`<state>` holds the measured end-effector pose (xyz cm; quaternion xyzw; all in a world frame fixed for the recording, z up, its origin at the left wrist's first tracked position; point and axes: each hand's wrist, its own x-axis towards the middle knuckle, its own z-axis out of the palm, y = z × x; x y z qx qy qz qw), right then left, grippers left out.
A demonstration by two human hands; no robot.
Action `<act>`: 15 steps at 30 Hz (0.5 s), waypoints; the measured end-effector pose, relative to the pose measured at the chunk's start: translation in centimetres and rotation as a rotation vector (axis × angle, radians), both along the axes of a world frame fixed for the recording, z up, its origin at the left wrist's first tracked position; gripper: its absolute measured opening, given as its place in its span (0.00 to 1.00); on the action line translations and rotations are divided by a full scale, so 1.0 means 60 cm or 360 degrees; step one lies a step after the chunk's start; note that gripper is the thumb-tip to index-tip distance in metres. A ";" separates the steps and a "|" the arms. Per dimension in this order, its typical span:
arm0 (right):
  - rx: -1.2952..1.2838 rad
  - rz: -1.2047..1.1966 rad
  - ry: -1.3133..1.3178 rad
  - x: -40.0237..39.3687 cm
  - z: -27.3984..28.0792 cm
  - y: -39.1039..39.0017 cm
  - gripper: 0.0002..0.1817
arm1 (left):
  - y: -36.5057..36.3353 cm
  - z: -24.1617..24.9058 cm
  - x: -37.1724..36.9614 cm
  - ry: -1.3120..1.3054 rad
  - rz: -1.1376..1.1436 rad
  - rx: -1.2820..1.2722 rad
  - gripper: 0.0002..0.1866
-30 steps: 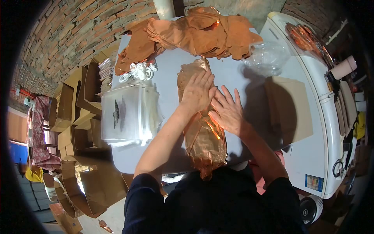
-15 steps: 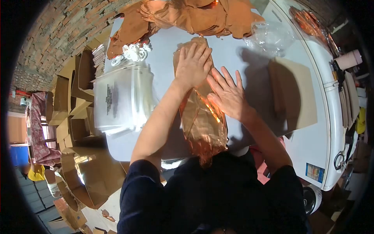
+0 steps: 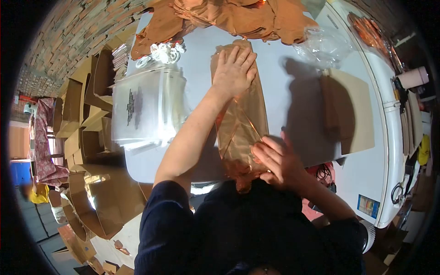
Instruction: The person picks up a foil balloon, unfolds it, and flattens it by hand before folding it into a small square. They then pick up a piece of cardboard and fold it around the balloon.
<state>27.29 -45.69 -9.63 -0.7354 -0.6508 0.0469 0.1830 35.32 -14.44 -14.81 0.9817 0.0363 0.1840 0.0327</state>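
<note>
A long, folded strip of shiny copper-coloured foil material [image 3: 247,114] lies lengthwise on the table, its crumpled near end reaching the table's front edge by my dark shirt. My left hand [image 3: 233,75] presses flat on its far part, fingers stretched out. Toward the near end, my right hand [image 3: 279,160] is over the foil's right edge. Its fingers are partly bent and touch the foil, with the thumb apart from them. A crease runs diagonally across the foil between the hands.
Across the table's far side lies a pile of copper-coloured foil pieces [image 3: 233,20]. Clear plastic bags [image 3: 146,107] and white cord [image 3: 162,54] sit on the left, a cardboard sheet [image 3: 353,114] and crumpled clear plastic [image 3: 323,46] on the right. Cardboard boxes [image 3: 114,199] stand left of the table [image 3: 195,59].
My right hand has moved from beside my left hand down the foil's right edge to its near end, its fingers now more bent. My left hand stays pressed on the far part.
</note>
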 end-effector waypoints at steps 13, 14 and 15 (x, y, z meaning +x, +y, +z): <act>0.0006 0.0388 -0.0105 0.089 -0.026 0.169 0.40 | 0.001 -0.003 0.000 -0.0032 -0.0019 0.0046 0.32; -0.0026 0.0385 -0.0099 0.087 -0.027 0.168 0.40 | 0.000 -0.003 -0.001 -0.0042 -0.0016 0.0057 0.33; -0.0059 0.0385 -0.0095 0.085 -0.027 0.168 0.41 | 0.000 -0.006 -0.001 -0.0062 -0.0020 0.0042 0.32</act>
